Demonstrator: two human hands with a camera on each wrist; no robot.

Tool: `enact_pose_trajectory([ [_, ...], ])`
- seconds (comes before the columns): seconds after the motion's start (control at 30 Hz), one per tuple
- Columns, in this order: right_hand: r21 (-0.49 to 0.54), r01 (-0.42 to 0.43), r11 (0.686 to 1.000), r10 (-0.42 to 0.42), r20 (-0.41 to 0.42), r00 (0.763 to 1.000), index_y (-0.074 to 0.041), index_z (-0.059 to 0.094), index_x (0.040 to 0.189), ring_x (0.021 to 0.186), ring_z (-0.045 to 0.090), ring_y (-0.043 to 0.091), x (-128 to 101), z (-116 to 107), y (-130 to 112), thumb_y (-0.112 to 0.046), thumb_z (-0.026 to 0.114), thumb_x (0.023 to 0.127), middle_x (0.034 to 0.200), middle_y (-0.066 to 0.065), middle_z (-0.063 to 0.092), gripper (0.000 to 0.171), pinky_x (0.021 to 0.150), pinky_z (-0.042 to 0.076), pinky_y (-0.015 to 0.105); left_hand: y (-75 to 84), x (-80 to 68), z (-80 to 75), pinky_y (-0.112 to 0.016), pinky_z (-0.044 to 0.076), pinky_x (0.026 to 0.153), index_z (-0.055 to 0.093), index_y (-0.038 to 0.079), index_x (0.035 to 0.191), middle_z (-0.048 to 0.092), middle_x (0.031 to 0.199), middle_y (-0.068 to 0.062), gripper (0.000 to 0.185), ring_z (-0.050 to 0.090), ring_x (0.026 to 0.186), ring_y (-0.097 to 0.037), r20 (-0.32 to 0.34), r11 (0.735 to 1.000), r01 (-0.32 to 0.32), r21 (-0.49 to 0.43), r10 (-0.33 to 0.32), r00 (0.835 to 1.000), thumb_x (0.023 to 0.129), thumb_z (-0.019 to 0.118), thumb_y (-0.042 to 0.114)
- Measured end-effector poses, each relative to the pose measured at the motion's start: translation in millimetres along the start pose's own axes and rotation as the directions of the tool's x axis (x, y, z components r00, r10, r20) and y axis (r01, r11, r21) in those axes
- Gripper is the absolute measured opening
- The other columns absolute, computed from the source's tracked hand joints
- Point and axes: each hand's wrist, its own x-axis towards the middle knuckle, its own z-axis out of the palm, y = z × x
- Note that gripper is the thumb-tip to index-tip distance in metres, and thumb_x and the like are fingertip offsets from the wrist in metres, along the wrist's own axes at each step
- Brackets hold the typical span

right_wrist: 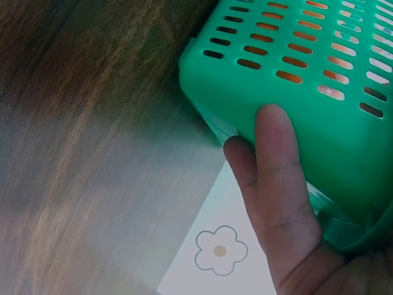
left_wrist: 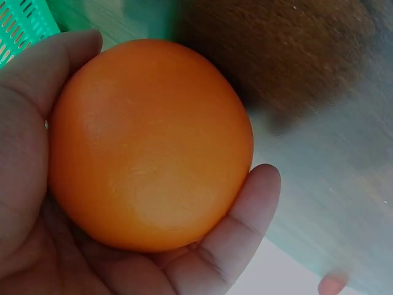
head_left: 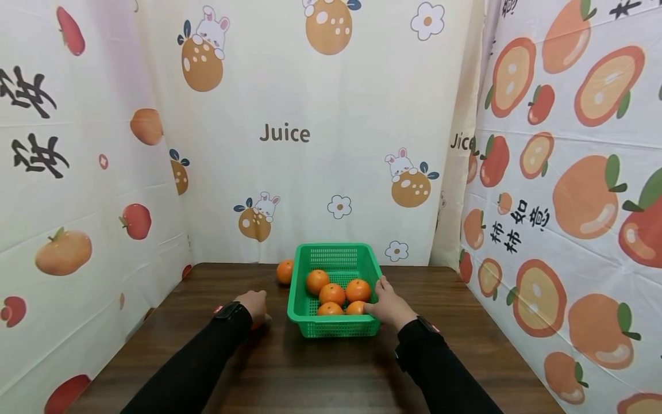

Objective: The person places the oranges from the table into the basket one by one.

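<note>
**A:** What have you got in your left hand?

**B:** My left hand (head_left: 253,305) holds an orange (left_wrist: 150,144). The left wrist view shows it plainly: my fingers (left_wrist: 245,215) curl under and around it, and the fruit sits in my palm. From the head view the orange is almost wholly hidden under that hand, which rests low over the surface (head_left: 310,368), just left of the green basket (head_left: 331,329).

**A:** And your right?

**B:** My right hand (head_left: 389,306) is on the basket's right wall, near the near corner. In the right wrist view my fingers (right_wrist: 279,163) lie fairly straight against the slotted green plastic (right_wrist: 319,92), pressing on the outside. Whether my thumb hooks over the rim, I cannot tell.

**A:** What is in the basket?

**B:** Five oranges: one toward the far left (head_left: 317,281), one in the middle (head_left: 331,294), one to the right (head_left: 358,290), and two at the near wall (head_left: 329,310) (head_left: 355,308), the last of them touching my right hand.

**A:** Anything outside it?

**B:** One more orange (head_left: 285,271) lies on the surface just beside the basket's far left corner. The surface is dark wood grain. Around it hang cloth walls printed with fruit, rabbits, flowers and the word "Juice" (head_left: 284,133). Both my arms wear black sleeves (head_left: 196,362), with a dark band at each wrist.
</note>
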Motion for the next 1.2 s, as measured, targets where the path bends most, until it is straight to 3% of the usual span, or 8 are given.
enact_pose_trajectory([
  [0.2,0.009,0.005,1.0,-0.005,-0.007,1.0,-0.005,0.018,0.17,0.111,0.062,0.031,0,2,3,-0.028,0.07,0.101,0.181,0.011,0.0,0.089,0.064,0.055,0.033,9.9,-8.2,-0.7,-0.053,0.058,0.084,0.066,0.005,0.107,0.071,0.094,-0.013,0.045,0.069,0.086,-0.027,-0.02,0.999,-0.034,0.011,0.035,0.999,0.083,0.091,0.033],
  [0.37,-0.002,0.008,1.0,-0.008,-0.011,1.0,-0.003,0.018,0.169,0.122,0.059,0.035,1,3,3,-0.029,0.07,0.102,0.181,0.014,0.002,0.09,0.064,0.055,0.033,12.8,-9.4,3.0,-0.055,0.058,0.086,0.066,0.006,0.107,0.07,0.095,-0.013,0.045,0.069,0.089,-0.029,-0.033,0.999,-0.03,0.029,0.031,0.999,0.083,0.091,0.035],
  [0.7,-0.004,0.014,1.0,-0.014,-0.004,1.0,-0.002,0.017,0.17,0.114,0.061,0.032,-3,0,0,-0.029,0.07,0.103,0.181,0.014,0.001,0.089,0.065,0.054,0.032,14.4,-11.8,1.7,-0.055,0.058,0.088,0.065,0.005,0.115,0.07,0.098,-0.013,0.052,0.068,0.089,-0.028,0.005,1.0,0.005,-0.011,-0.005,1.0,0.083,0.092,0.036],
  [0.9,0.012,-0.001,1.0,0.001,0.004,1.0,-0.005,0.016,0.17,0.105,0.062,0.03,-2,0,0,-0.027,0.069,0.102,0.181,0.011,-0.001,0.09,0.064,0.056,0.033,13.6,-11.2,5.8,-0.054,0.058,0.086,0.066,0.005,0.116,0.07,0.098,-0.013,0.054,0.067,0.086,-0.028,-0.008,1.0,-0.002,-0.029,0.002,1.0,0.079,0.094,0.034],
  [1.07,0.021,-0.001,1.0,0.001,0.008,1.0,-0.005,0.015,0.17,0.102,0.062,0.029,-1,0,0,-0.027,0.069,0.102,0.181,0.011,-0.002,0.09,0.064,0.057,0.034,9.2,-7.6,9.5,-0.05,0.055,0.078,0.065,0.011,0.112,0.065,0.094,-0.008,0.06,0.062,0.08,-0.026,-0.008,0.999,-0.04,-0.021,0.039,0.999,0.066,0.1,0.027],
  [1.2,0.013,0.007,1.0,-0.007,0.008,1.0,-0.003,0.015,0.17,0.101,0.063,0.029,-2,-1,0,-0.028,0.069,0.103,0.181,0.013,-0.002,0.09,0.064,0.056,0.034,6.7,-8.0,4.7,-0.047,0.052,0.075,0.064,0.016,0.112,0.063,0.098,-0.006,0.064,0.059,0.082,-0.025,0.036,0.997,-0.064,-0.041,0.065,0.997,0.06,0.101,0.019],
])
